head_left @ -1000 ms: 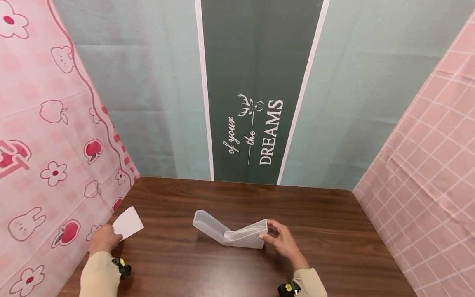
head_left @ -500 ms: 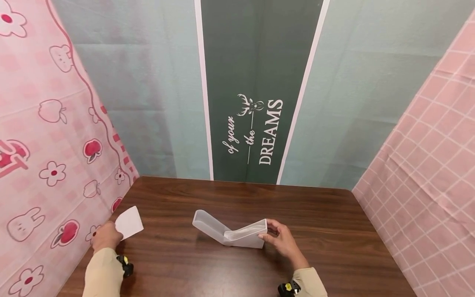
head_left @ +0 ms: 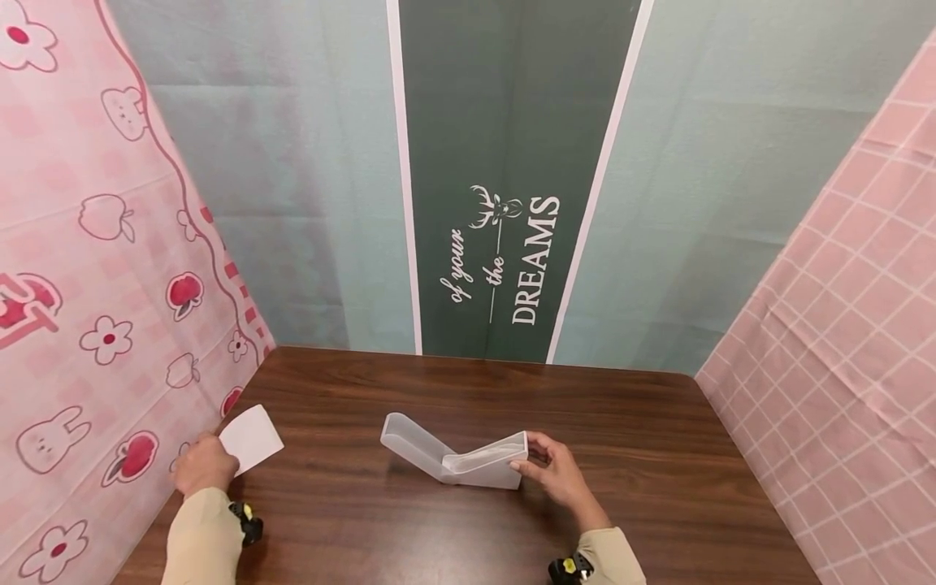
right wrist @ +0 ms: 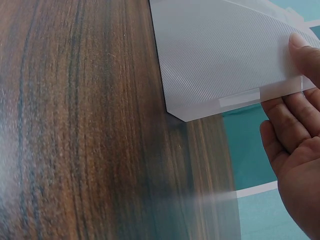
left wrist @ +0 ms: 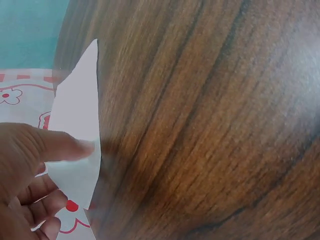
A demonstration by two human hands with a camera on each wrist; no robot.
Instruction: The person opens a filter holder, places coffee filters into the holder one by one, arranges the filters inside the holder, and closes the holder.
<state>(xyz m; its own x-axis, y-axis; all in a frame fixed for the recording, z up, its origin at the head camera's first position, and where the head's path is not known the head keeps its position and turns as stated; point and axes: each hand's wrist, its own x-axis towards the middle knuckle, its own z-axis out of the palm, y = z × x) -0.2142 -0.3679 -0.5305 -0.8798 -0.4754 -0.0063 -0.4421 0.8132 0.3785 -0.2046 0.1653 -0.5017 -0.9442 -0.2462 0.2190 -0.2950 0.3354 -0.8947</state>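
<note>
My left hand (head_left: 206, 465) pinches a white sheet of paper (head_left: 252, 439) by its near edge, at the left of the table. In the left wrist view the thumb (left wrist: 75, 148) lies flat across the paper (left wrist: 80, 110), with the other fingers curled behind it. At the table's middle stands a translucent white plastic case (head_left: 483, 471), its hinged lid (head_left: 415, 443) swung open to the left. Pale contents show inside its top opening. My right hand (head_left: 561, 474) grips the right end of the case, thumb on the near face and fingers behind; the right wrist view shows its ribbed side (right wrist: 220, 55).
The brown wood-grain table (head_left: 351, 536) carries the case. A pink patterned cloth (head_left: 95, 268) hangs close beside my left hand. Behind the table hangs a green and grey-blue curtain (head_left: 322, 203) with lettering, and a pink checked cloth (head_left: 848, 325) is on the right.
The left hand and the paper shift slightly and the paper's tilt varies a little. The right hand and the case stay in place.
</note>
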